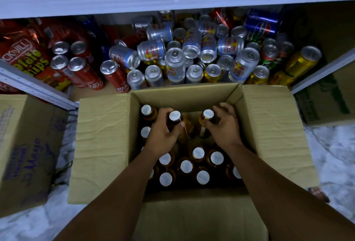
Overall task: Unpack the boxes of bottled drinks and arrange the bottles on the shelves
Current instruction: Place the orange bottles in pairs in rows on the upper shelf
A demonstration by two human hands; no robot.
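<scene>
Grabbing two at once, nice. Your left hand [165,133] is curled round the neck of one brown bottle [175,115], and your right hand [223,127] is pinching the neck of a second bottle [208,114] just below its white cap. Both bottles are at the far end of the open cardboard box [103,135], and I can't tell whether they're lifted clear of the bottom or standing on it.

Progress-wise, I'd call this early days. Around ten more capped bottles [198,152] are packed upright in the near half of the box and along its left wall. The far end around your hands has gaps, so the box looks partly emptied at best.

The low shelf [76,91] right behind the box is crammed with cans [174,63], some standing and a bunch tipped over on top of the others. Bags of potato chips [28,56] are shoved in at the left. I don't see a single one of these bottles on it, and there's barely any free room, so you'll probably need space elsewhere or a reshuffle.

Two more boxes wait too: one with purple print [25,144] on your left and one with green print [326,102] on your right. Can't tell what's in either.
</scene>
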